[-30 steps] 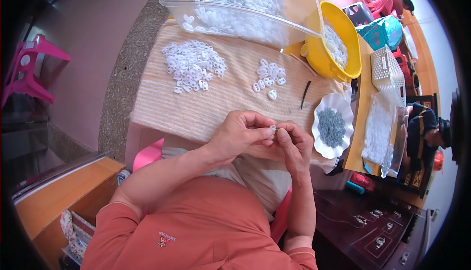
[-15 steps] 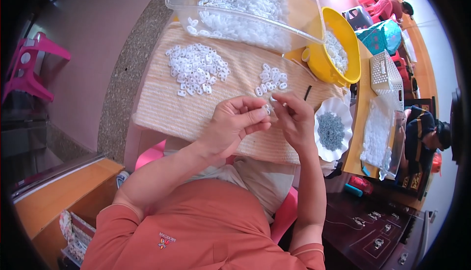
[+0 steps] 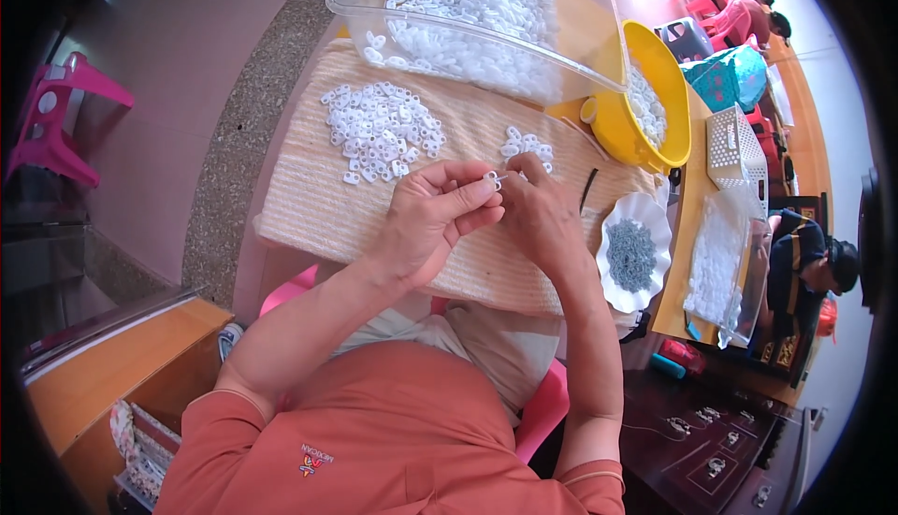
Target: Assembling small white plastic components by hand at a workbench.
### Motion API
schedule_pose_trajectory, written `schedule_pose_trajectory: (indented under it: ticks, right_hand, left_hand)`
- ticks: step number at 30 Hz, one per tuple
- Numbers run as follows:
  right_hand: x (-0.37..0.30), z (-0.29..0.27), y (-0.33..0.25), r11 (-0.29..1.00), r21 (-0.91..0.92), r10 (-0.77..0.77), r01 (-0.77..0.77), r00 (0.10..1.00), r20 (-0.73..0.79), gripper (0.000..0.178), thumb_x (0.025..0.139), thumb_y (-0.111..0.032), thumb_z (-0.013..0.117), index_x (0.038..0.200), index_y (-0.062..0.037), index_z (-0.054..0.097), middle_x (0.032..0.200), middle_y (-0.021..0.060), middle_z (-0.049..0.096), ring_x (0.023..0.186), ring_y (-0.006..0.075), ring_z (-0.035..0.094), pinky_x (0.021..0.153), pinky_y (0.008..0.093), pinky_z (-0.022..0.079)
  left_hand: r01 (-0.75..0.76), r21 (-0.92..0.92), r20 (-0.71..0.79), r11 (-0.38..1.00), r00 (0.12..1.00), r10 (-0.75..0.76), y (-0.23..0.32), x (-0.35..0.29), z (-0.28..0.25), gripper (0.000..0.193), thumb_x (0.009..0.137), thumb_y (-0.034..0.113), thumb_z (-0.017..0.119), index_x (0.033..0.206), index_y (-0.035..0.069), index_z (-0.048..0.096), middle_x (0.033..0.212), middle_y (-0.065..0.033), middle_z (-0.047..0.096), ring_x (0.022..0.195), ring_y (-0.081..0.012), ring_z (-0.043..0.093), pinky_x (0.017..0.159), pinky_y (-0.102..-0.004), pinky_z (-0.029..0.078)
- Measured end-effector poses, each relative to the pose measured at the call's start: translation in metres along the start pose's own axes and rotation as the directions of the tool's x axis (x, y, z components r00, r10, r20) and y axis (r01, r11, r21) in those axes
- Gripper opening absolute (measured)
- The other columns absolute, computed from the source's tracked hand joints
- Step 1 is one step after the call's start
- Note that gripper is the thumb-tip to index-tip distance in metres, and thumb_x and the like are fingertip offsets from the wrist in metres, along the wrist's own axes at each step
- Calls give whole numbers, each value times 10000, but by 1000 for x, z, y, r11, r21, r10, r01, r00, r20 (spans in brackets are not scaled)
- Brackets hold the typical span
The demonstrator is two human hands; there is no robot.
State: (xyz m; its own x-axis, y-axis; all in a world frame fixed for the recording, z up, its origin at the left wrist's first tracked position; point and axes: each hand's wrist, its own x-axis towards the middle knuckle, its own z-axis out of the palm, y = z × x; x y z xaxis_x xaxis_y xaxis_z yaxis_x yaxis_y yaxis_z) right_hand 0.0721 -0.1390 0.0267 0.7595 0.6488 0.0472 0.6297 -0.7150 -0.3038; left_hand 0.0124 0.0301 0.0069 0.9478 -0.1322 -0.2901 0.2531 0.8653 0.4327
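Above the towel-covered table, my left hand (image 3: 432,216) pinches a small white plastic piece with holes (image 3: 492,179) between thumb and fingertips. My right hand (image 3: 545,216) is closed close beside it, back of the hand up. Its fingertips meet a thin pale bit at the piece, too small to name. Beyond my left hand lies a heap of small white two-holed plastic pieces (image 3: 379,131). A smaller group of white oval pieces (image 3: 524,144) lies just beyond my right hand, partly covered by it.
At the back stands a clear plastic bin (image 3: 477,24) of white pieces, beside a yellow basin (image 3: 675,103) holding more. A white fluted dish (image 3: 660,244) with small grey parts sits right of my right hand. A black strip (image 3: 588,189) lies between. Another person (image 3: 804,258) is at far right.
Both hands have moved slightly away from me and to the left. My right hand has turned back-up, and its fingertips have come against the piece in my left hand.
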Motion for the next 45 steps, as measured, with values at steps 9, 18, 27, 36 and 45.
schedule_pose_trajectory:
  ticks: [9,18,27,36,45]
  right_hand:
    - [-5,8,1,990,-126,-69,58,994,-86,164,812,-130,570,967,-94,610,965,57,568,885,239,623,682,371,504]
    - [-8,4,-5,993,-98,-79,70,993,-93,195,741,-73,636,934,-59,608,931,77,596,849,279,615,676,400,493]
    - [-19,-6,-9,984,-173,-54,40,995,-79,242,747,-55,612,988,-81,626,935,62,589,877,252,598,695,375,493]
    - [-22,-7,-8,964,-251,-75,92,994,77,117,763,-97,568,879,-81,565,882,55,555,887,213,580,722,334,506]
    - [-14,-2,-5,991,-115,-63,67,997,34,56,812,-109,562,835,-58,571,870,102,582,838,267,618,700,375,498]
  left_hand:
    - [-9,27,25,1000,1000,8,-1,2,-2,153,888,18,603,1038,23,634,888,-88,668,819,-166,668,768,-286,581]
    - [-8,32,16,999,1000,8,0,2,-3,150,884,16,607,1030,28,640,883,-85,668,815,-161,667,768,-287,581]
    - [-9,38,11,999,1000,8,0,3,-4,151,887,18,605,1034,31,634,868,-80,668,807,-161,667,761,-287,580]
    - [9,67,10,998,1000,-9,-3,2,-4,162,878,36,628,1036,5,614,899,-75,653,815,-146,652,768,-271,570]
    - [16,70,1,997,1000,-16,-2,2,-3,165,876,37,631,1038,5,616,899,-78,652,815,-143,652,760,-263,570]
